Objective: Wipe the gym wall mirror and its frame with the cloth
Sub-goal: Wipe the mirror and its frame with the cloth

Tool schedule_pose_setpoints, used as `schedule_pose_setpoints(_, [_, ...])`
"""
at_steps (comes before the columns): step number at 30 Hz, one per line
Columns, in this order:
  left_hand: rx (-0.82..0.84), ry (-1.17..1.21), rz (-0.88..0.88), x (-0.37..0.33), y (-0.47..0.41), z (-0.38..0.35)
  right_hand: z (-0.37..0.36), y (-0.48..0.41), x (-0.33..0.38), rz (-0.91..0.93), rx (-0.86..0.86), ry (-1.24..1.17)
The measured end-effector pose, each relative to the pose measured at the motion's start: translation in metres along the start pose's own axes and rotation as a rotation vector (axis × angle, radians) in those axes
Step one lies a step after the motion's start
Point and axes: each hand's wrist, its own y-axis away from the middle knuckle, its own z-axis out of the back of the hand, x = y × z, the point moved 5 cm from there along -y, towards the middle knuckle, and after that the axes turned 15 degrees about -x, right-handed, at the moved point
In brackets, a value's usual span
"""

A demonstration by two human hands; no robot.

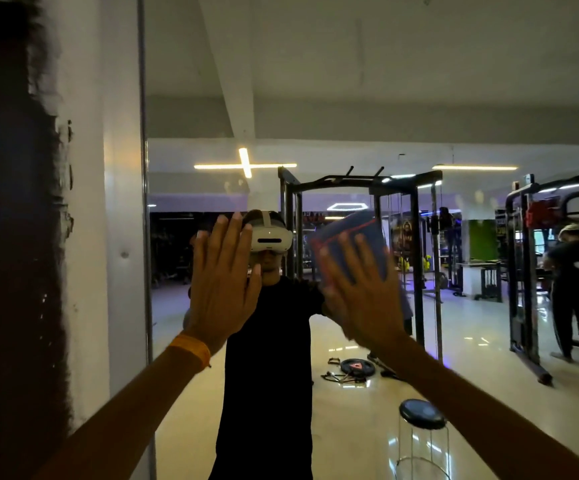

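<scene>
A person stands close to a gym wall mirror (350, 98), both arms raised to head height against the glass. The right hand (361, 292) presses a folded blue cloth (354, 226) with a red stripe flat on the mirror, just right of centre; its fingers (345, 251) lie straight and spread over the fabric, not curled round it, and the hand is slightly blurred. The left hand (220, 282), with an orange wristband (191, 351) at the wrist, is held flat at the glass just left of the cloth, fingers straight and close together, grasping nothing. The two hands are near each other but apart.

The mirror's thin metal frame (144, 168) runs upright along its left edge, beside a white wall (108, 202) with a rough dark patch further left. In the reflection are the person's white headset (270, 237) and black shirt, a black cable rack (367, 188) behind, a weight plate (354, 366) on the shiny floor, and a round-topped stool (421, 414) near the lower right. Another person stands by a machine at the far right of the reflection.
</scene>
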Motion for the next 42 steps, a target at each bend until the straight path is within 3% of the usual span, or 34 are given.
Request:
schedule_pose_setpoints(3, [0.005,0.0,0.02,-0.001,0.027,0.006,0.005,0.025,0.015,0.34,0.085,-0.106])
schedule_pose_setpoints(5, [0.016,-0.004,0.015,0.001,0.035,0.008,0.004,0.003,-0.011,0.353,0.053,-0.084])
schedule_pose_setpoints(9, [0.027,-0.014,0.007,0.002,0.037,0.008,0.01,-0.035,-0.062,-0.198,-0.081,0.059])
schedule_pose_setpoints(11, [0.024,-0.013,0.004,0.0,0.036,0.009,0.008,-0.013,-0.036,-0.255,-0.068,0.031])
schedule_pose_setpoints(15, [0.031,-0.032,-0.003,0.002,0.037,0.01,0.01,0.046,0.011,0.347,0.104,-0.114])
schedule_pose_setpoints(17, [0.04,-0.026,-0.003,0.002,0.037,0.009,0.011,0.03,-0.018,0.409,0.072,-0.085])
schedule_pose_setpoints(18, [0.043,-0.019,-0.002,0.002,0.037,0.009,0.009,0.016,-0.039,0.323,0.028,-0.029])
schedule_pose_setpoints(20, [0.048,-0.018,-0.001,0.003,0.038,0.008,0.013,-0.007,-0.079,-0.075,-0.055,0.091])
schedule_pose_setpoints(22, [0.044,-0.028,-0.002,0.003,0.038,0.008,0.016,-0.003,-0.07,-0.331,-0.114,0.104])
schedule_pose_setpoints(23, [0.041,-0.03,-0.004,0.002,0.038,0.008,0.014,0.01,-0.049,-0.29,-0.097,0.063])
schedule_pose_setpoints(27, [0.04,-0.044,-0.016,0.004,0.039,0.007,0.015,0.06,0.019,0.317,0.104,-0.157])
schedule_pose_setpoints(29, [0.038,-0.037,-0.015,0.004,0.04,0.006,0.013,0.039,-0.005,0.362,0.056,-0.121])
schedule_pose_setpoints(30, [0.037,-0.037,-0.015,0.004,0.04,0.005,0.01,0.022,-0.025,0.298,0.008,-0.071])
schedule_pose_setpoints(32, [0.038,-0.045,-0.019,0.005,0.04,0.005,0.01,-0.008,-0.064,-0.007,-0.055,0.038])
schedule_pose_setpoints(34, [0.036,-0.053,-0.027,0.004,0.039,0.005,0.012,-0.013,-0.062,-0.307,-0.12,0.07])
schedule_pose_setpoints(35, [0.036,-0.053,-0.028,0.004,0.039,0.005,0.01,-0.007,-0.045,-0.337,-0.121,0.061])
schedule_pose_setpoints(36, [0.037,-0.049,-0.025,0.004,0.038,0.006,0.008,0.002,-0.021,-0.249,-0.086,0.033])
schedule_pose_setpoints(39, [0.038,-0.032,-0.021,0.004,0.036,0.008,0.01,0.021,0.011,0.285,0.069,-0.12])
schedule_pose_setpoints(41, [0.025,-0.007,-0.042,0.004,0.03,0.011,0.012,-0.001,-0.018,0.352,0.057,-0.104])
schedule_pose_setpoints(42, [0.018,0.004,-0.062,0.004,0.025,0.011,0.011,-0.02,-0.04,0.248,0.012,-0.054])
